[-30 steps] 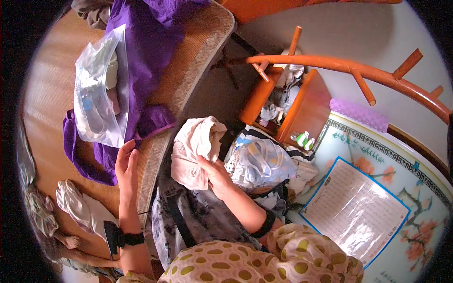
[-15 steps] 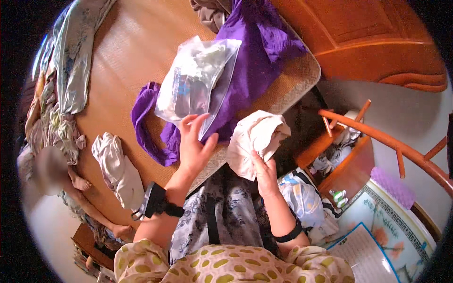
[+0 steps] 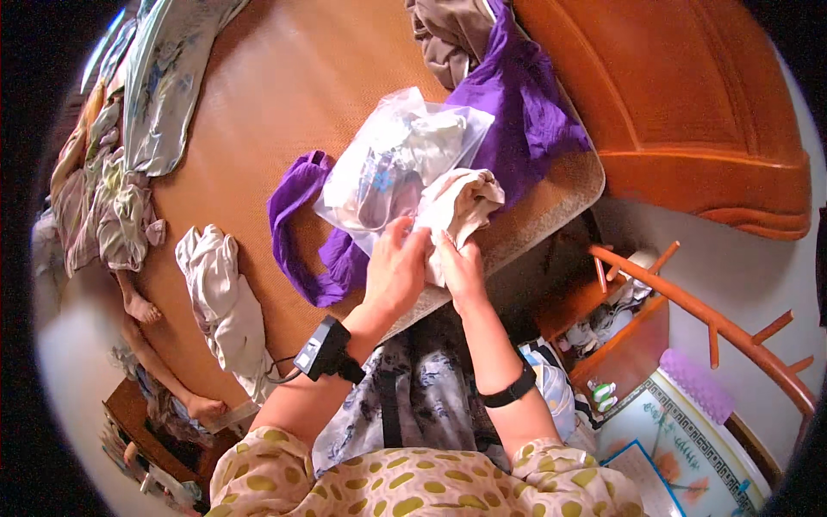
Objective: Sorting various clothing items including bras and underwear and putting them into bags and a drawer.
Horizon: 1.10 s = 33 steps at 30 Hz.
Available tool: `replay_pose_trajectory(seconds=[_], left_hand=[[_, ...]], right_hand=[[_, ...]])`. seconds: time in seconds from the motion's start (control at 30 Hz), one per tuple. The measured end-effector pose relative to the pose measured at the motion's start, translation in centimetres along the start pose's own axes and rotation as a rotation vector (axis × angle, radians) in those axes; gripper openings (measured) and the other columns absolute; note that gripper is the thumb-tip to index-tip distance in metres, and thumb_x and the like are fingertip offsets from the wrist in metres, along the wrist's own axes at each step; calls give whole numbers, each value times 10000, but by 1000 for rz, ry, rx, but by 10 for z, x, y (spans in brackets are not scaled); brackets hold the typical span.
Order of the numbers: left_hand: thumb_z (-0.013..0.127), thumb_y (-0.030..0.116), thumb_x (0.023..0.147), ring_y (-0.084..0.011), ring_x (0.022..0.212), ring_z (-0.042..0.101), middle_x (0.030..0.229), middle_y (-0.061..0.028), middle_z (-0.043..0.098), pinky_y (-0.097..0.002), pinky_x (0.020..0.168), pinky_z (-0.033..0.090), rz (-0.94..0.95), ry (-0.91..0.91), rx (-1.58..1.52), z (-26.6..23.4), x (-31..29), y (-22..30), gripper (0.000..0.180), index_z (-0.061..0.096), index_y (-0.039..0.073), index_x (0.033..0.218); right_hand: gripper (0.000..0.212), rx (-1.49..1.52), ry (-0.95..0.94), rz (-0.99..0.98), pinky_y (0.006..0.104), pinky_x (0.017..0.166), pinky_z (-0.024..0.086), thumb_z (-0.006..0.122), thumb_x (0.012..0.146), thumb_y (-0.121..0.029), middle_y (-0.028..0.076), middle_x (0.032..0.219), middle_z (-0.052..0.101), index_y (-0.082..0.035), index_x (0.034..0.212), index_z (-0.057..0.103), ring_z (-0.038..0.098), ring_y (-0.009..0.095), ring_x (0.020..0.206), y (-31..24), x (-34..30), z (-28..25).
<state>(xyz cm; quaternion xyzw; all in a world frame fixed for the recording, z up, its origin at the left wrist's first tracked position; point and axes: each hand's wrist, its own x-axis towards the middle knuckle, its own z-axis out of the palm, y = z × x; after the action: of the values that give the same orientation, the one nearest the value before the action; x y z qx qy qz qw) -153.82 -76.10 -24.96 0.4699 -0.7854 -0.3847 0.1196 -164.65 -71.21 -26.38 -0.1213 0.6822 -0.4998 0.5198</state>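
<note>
A bunched cream cloth (image 3: 465, 202) is held up at the near edge of the bed. My right hand (image 3: 462, 269) grips its lower end, thumb on top. Beside it, my left hand (image 3: 398, 271) closes on the cloth's lower left side, its fingertips partly hidden. Just beyond lies a clear zip plastic bag (image 3: 366, 168) with pale, folded fabric inside. The cloth overlaps the bag's near right part in view. Under and around the bag spreads a purple garment (image 3: 521, 108), with one end curling out to the left.
On the woven bed mat (image 3: 233, 155) lies a rolled pale garment (image 3: 220, 293). More clothes (image 3: 121, 207) line the far left, near another person's bare feet (image 3: 142, 308). Brown cloth (image 3: 452, 39) is at the back. Right are a wooden headboard (image 3: 663, 86), a wooden rack (image 3: 715, 319) and an open drawer (image 3: 624, 336).
My right hand has brought the cream cloth left and forward, over the bag's edge. My left hand has left the bag's corner and come to the cloth. The whole view has shifted slightly.
</note>
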Motion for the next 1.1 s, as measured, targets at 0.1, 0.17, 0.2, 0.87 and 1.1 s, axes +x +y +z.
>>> replay_pose_trajectory(seconds=[0.1,0.17,0.2,0.87,1.1], left_hand=[[528,39,655,-363,1125,334,1208,-187,366,-426,913,322,107,-31,165,6,-3,-9,451,509,49,1105],[523,58,669,-358,1145,313,1227,-187,361,-422,942,297,67,-14,216,15,-3,-10,448,507,67,1117],[519,77,683,-354,1164,291,1246,-188,357,-417,971,271,35,-8,277,18,-3,-9,446,505,84,1129],[540,50,660,-370,1142,315,1242,-215,325,-435,959,262,-273,300,227,6,-2,11,619,340,-25,1241],[617,19,636,-276,844,509,915,-123,487,-360,746,411,-399,526,114,-14,-1,-19,461,443,42,1062]], right_hand=[[287,18,-27,104,236,699,426,503,856,-171,26,969,564,3,1084,524,526,86,823,7,17,3],[248,78,34,63,243,551,413,508,819,-117,22,827,571,-2,1037,539,506,84,656,17,26,1],[247,80,44,94,240,547,412,516,817,-132,13,815,567,1,1023,544,503,82,647,15,28,0],[293,454,-440,313,258,829,422,554,813,-62,26,1021,572,-29,1103,526,541,124,934,-17,67,1],[277,434,-479,332,293,830,436,504,827,-41,52,1058,556,-17,1103,506,551,147,932,-20,83,43]])
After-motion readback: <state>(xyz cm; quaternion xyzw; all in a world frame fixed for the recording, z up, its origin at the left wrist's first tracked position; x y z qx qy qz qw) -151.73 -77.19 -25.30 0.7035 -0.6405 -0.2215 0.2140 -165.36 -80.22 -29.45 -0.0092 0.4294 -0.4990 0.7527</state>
